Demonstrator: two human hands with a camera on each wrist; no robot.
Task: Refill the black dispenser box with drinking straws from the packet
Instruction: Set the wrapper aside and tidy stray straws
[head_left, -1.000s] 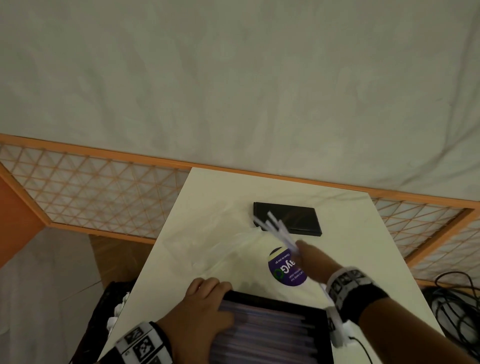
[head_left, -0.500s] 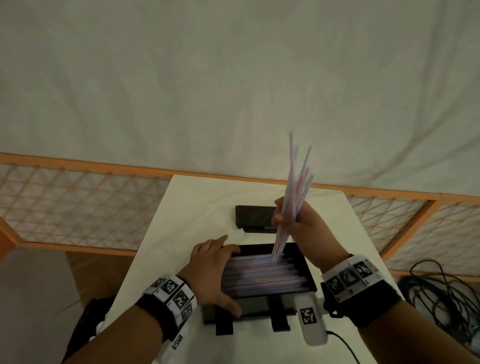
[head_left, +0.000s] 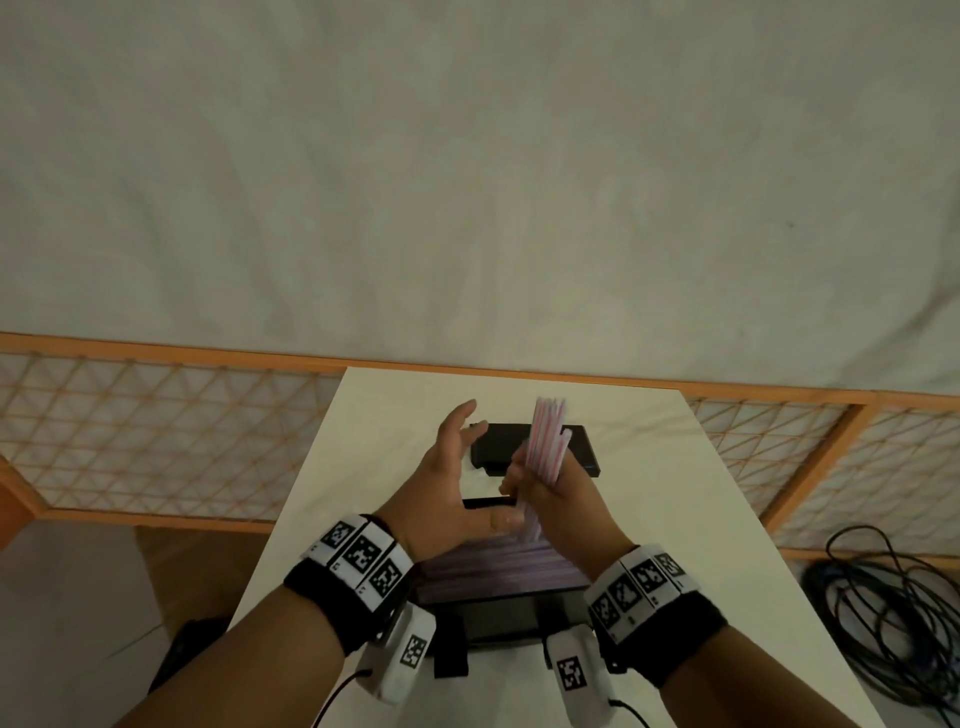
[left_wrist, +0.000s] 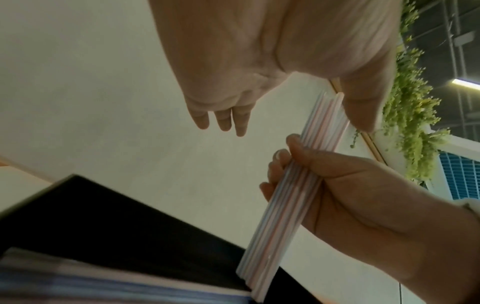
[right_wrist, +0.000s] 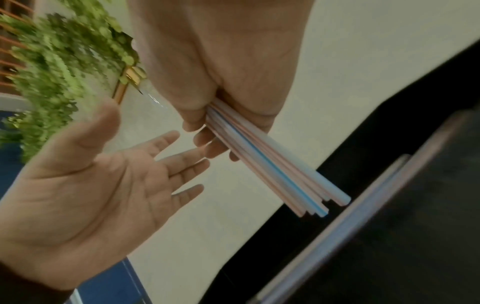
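Observation:
The black dispenser box (head_left: 498, 605) sits on the white table (head_left: 675, 545) just in front of me, with striped straws (head_left: 493, 571) lying flat inside it. My right hand (head_left: 556, 499) grips a bundle of pink, blue and white straws (head_left: 545, 441) round its middle and holds it nearly upright over the box's far edge. In the right wrist view the bundle (right_wrist: 272, 170) points down at the box (right_wrist: 389, 236). My left hand (head_left: 452, 467) is open beside the bundle, palm toward it, holding nothing. The packet is not in sight.
A flat black lid (head_left: 584, 449) lies on the table behind the hands. An orange lattice railing (head_left: 156, 431) runs along the table's far side. Black cables (head_left: 893, 613) are coiled on the floor to the right. The table's side edges are close.
My left hand has lifted off the straws in the box and opened next to the bundle. My right hand has brought the bundle lower and closer over the box.

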